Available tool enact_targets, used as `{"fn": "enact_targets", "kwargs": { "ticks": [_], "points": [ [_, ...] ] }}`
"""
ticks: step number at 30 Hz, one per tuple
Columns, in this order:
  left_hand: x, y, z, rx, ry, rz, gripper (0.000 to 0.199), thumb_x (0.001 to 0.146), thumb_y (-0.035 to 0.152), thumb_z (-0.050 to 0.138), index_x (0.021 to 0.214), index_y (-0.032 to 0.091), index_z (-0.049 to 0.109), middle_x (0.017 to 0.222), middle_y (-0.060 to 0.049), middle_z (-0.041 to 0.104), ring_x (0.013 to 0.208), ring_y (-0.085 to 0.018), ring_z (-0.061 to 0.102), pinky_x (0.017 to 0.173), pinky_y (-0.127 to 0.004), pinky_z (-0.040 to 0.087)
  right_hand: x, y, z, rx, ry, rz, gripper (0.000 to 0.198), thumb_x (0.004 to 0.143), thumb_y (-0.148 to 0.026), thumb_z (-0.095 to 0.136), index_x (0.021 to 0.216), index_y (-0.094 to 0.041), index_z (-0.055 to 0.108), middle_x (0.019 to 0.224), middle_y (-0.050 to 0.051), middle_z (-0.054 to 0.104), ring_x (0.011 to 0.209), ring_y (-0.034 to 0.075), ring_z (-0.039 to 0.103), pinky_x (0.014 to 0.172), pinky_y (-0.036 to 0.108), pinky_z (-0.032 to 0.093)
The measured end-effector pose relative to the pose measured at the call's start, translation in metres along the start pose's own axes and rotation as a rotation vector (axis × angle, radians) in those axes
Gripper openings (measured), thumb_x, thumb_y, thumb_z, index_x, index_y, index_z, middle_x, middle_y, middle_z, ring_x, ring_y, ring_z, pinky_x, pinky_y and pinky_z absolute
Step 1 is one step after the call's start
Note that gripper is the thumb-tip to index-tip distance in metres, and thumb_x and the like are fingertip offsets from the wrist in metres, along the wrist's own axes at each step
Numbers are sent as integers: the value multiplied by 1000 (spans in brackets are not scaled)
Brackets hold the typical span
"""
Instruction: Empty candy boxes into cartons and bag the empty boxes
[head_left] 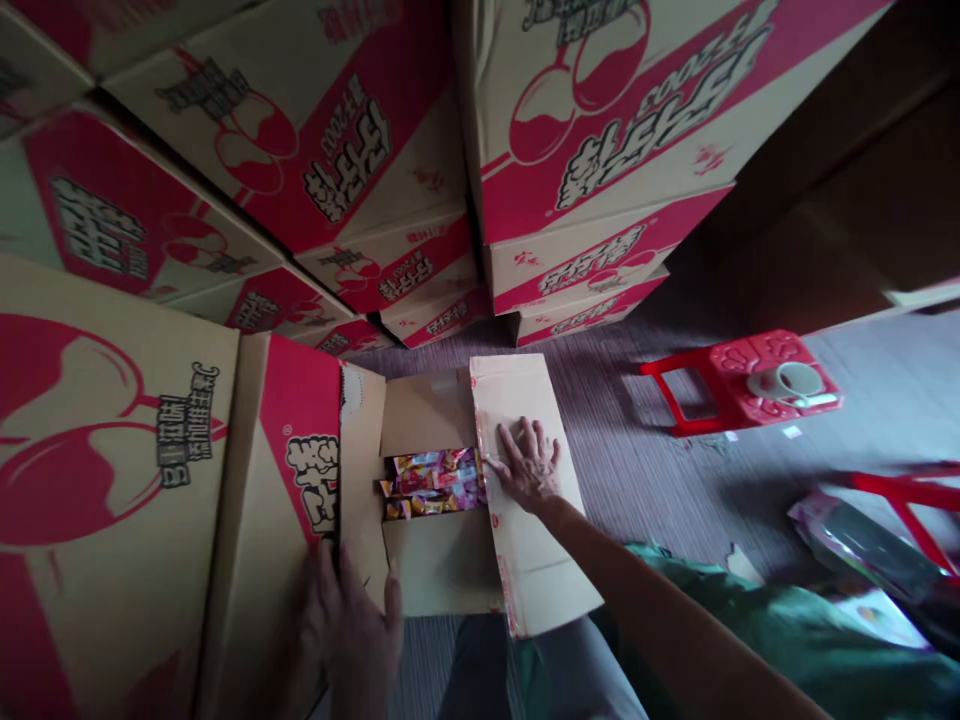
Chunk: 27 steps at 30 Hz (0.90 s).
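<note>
An open cardboard box (435,570) stands in front of me with its flaps folded out. Inside lie several small wrapped candies (439,480) in purple, orange and red wrappers. My right hand (529,465) rests palm down on the right flap (536,560), its fingers spread. At the lower left, my left hand (356,620) is slightly blurred, with thumb and fingers apart. Its fingertips reach the lower part of the left flap (360,470), next to a red-and-tan carton; whether they touch it I cannot tell. Neither hand holds a candy.
Stacked printed cartons (615,120) rise at the back, and more cartons (97,430) stand close on the left. To the right, a red stool (780,355) carries a white cup (787,382). Green fabric (787,630) lies at the lower right.
</note>
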<state>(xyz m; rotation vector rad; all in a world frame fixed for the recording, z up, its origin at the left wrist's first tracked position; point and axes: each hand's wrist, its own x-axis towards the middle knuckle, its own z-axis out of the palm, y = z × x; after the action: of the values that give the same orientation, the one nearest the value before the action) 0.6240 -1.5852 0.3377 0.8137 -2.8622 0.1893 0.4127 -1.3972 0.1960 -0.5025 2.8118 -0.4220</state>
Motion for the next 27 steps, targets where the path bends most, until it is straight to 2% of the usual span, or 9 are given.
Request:
{"fn": "enact_targets", "kwargs": {
  "ticks": [3,8,12,16,20,22,24,26,27],
  "points": [
    [0,-15,1,22,-76,-51,71,96,44,48,151,0,36,130,-29,62,114,-38,64,89,-47,55,27,-3,-16,-20,5,-55,66,99,-62,33,158,-34,25,167,16,15,153,32,20,117,66,20],
    [14,-6,18,-81,-67,-72,80,96,49,49,156,1,26,135,-29,60,115,-35,65,84,-41,56,67,-19,-6,4,-21,-64,63,101,-58,30,158,-31,27,168,16,10,155,33,12,119,64,17],
    [20,3,24,-150,-97,16,71,97,50,49,153,10,36,127,-21,66,109,-30,68,86,-39,56,71,-20,14,-19,23,-52,64,100,-60,29,157,-32,29,169,14,9,155,32,8,120,64,10],
    [17,17,35,-248,-125,82,66,97,51,50,145,7,48,115,-20,69,98,-27,70,79,-34,57,70,-16,20,-62,35,-25,64,100,-60,30,157,-32,30,168,14,10,155,31,9,120,63,9],
    [25,15,48,-451,-119,-22,58,95,52,51,137,12,59,112,-15,68,100,-23,69,86,-31,57,70,-15,23,-113,51,-30,64,100,-58,31,157,-31,29,168,13,11,155,31,11,119,63,12],
    [36,10,54,-577,-134,-181,58,97,54,47,138,17,59,128,-15,63,117,-24,63,102,-34,52,70,-15,24,-126,67,-36,63,100,-58,31,157,-31,29,168,13,11,155,32,12,119,64,13],
    [46,9,59,-760,-208,-305,62,99,54,37,149,19,47,152,-14,47,141,-25,44,119,-38,36,70,-16,24,-131,73,-37,64,100,-58,31,158,-31,29,168,13,11,155,32,12,119,65,13],
    [51,11,64,-951,-308,-345,67,101,52,29,158,18,28,165,-11,29,153,-22,24,127,-39,20,73,-20,22,-122,48,-58,64,100,-60,30,157,-32,29,168,12,13,155,33,11,117,67,14],
    [52,13,66,-1020,-343,-342,68,101,51,27,160,17,23,166,-10,25,154,-21,20,128,-39,17,76,-23,21,-116,24,-91,64,100,-60,30,157,-33,29,168,11,13,155,34,10,117,69,13]
  ]
}}
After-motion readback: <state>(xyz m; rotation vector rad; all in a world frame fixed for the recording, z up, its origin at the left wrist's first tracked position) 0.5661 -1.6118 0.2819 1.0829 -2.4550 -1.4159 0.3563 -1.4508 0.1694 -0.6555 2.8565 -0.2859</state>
